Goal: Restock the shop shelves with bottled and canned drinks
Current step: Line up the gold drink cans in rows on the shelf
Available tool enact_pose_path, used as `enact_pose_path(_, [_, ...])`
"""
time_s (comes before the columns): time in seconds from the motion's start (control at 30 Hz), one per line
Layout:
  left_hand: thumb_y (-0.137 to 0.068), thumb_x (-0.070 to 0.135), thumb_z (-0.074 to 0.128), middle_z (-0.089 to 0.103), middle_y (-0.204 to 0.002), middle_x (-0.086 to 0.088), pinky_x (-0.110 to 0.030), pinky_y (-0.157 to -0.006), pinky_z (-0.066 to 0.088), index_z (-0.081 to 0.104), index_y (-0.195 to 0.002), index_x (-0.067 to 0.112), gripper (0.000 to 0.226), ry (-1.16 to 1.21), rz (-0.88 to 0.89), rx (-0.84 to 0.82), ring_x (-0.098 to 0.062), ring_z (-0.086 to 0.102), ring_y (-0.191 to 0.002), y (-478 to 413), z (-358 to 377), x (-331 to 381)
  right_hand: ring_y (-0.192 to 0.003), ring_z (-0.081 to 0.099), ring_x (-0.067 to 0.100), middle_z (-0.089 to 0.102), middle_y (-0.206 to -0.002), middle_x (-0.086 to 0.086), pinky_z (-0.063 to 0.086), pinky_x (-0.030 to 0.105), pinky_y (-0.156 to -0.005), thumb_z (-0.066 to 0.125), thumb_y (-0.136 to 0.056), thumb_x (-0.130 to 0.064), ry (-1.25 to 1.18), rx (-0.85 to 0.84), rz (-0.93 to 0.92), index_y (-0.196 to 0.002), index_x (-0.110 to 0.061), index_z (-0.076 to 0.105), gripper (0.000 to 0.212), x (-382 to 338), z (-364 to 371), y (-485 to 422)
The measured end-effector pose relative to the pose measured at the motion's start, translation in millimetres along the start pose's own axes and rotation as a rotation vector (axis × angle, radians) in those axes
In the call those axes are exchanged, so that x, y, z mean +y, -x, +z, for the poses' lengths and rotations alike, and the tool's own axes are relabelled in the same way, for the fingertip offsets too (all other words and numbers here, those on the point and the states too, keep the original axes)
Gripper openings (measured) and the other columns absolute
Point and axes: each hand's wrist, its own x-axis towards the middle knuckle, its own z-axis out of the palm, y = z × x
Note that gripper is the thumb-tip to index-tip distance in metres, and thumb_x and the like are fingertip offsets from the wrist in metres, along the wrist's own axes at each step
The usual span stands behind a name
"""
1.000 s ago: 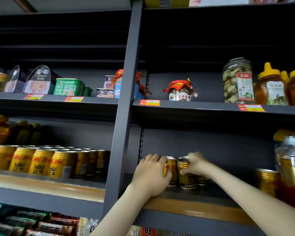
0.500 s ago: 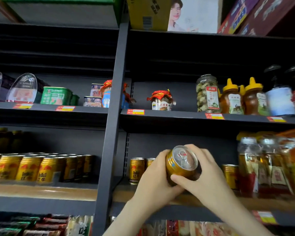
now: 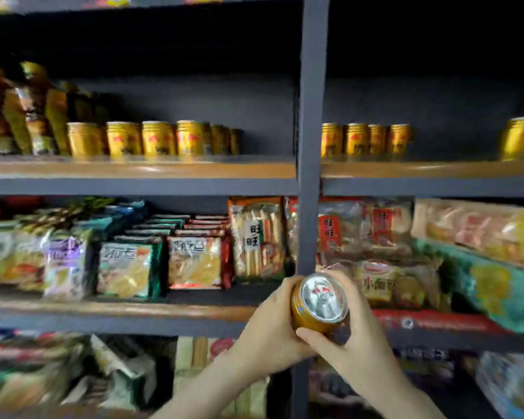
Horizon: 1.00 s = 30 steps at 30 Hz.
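both hands are out in front of the dark shelving, sharing one gold drink can. the left hand cups its side with the fingers wrapped behind it. the right hand grips it from the other side, thumb across the lower rim. the can is tipped so its silver pull-tab lid faces back at the person. it sits in front of the grey upright post, level with the snack shelf and well below the drinks shelf.

up on that wooden-topped shelf a row of matching gold cans stands left of the post, with tall amber bottles crowded at the far left end. just right of the post four more gold cans stand in a line, and well apart from them a lone can stands at the right edge.

the shelf beneath holds instant noodle packets on the left, rice cracker bags beside the post, and more bagged snacks to the right. everything is smeared by blur, so the labels are hard to read.
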Motion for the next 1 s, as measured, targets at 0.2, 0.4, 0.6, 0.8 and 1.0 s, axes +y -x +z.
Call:
enact_pose_path(0.2, [-0.067, 0.039, 0.08, 0.061, -0.115, 0.017, -0.021, -0.087, 0.049, 0.037, -0.12, 0.044, 0.068, -0.035, -0.181, -0.082, -0.004, 0.06, -0.108, 73.4, -27.4, -73.1, -0.115, 0.031, -0.029, 0.031, -0.131, -0.034, 0.032, 0.002, -0.099, 0.075, -0.075, -0.038, -0.046, -0.125, 0.145, -0.126, -0.053, 0.022, 0.075, 16.3, 98.6, 30.9])
enact_pose_path(0.4, [-0.064, 0.027, 0.082, 0.063, -0.115, 0.011, -0.027, -0.089, 0.053, 0.041, -0.127, 0.03, 0.075, 0.123, -0.412, -0.103, -0.003, 0.063, -0.103, 122.8, -28.5, -112.0, -0.118, 0.039, -0.013, 0.039, -0.133, -0.018, 0.033, -0.001, -0.092, 0.077, -0.08, -0.028, -0.036, -0.268, 0.301, -0.138, -0.036, 0.029, 0.076, 32.6, 145.8, 48.4])
enact_pose_path(0.6, [-0.067, 0.04, 0.079, 0.066, -0.108, 0.006, -0.028, -0.082, 0.054, 0.053, -0.12, 0.023, 0.062, 0.229, -0.763, -0.182, -0.009, 0.063, -0.096, 164.7, -10.7, -132.0, -0.133, 0.032, 0.004, 0.03, -0.149, -0.008, 0.033, 0.021, -0.103, 0.066, -0.089, -0.036, -0.052, -0.446, 0.435, -0.149, -0.028, 0.022, 0.075, 63.9, 175.5, 73.2])
enact_pose_path(0.8, [-0.08, 0.047, 0.069, 0.067, -0.109, 0.004, -0.041, -0.086, 0.056, 0.061, -0.112, 0.023, 0.04, 0.685, -1.257, -0.2, -0.015, 0.064, -0.102, 194.4, 1.2, -130.0, -0.143, 0.011, -0.004, 0.026, -0.15, -0.017, 0.015, 0.032, -0.119, 0.048, -0.098, -0.038, -0.013, -0.706, 0.258, -0.141, -0.036, 0.04, 0.044, 93.0, 177.8, 103.7])
enact_pose_path(1.0, [-0.088, 0.043, 0.06, 0.073, -0.097, -0.007, -0.038, -0.071, 0.057, 0.063, -0.112, 0.014, 0.038, 0.977, -1.459, -0.17, -0.023, 0.068, -0.089, 206.5, -1.9, -134.3, -0.145, -0.009, -0.002, -0.004, -0.157, -0.019, 0.008, 0.029, -0.119, 0.081, -0.065, -0.051, -0.004, -0.981, 0.253, -0.143, -0.049, 0.001, 0.112, 108.8, 182.7, 125.5])
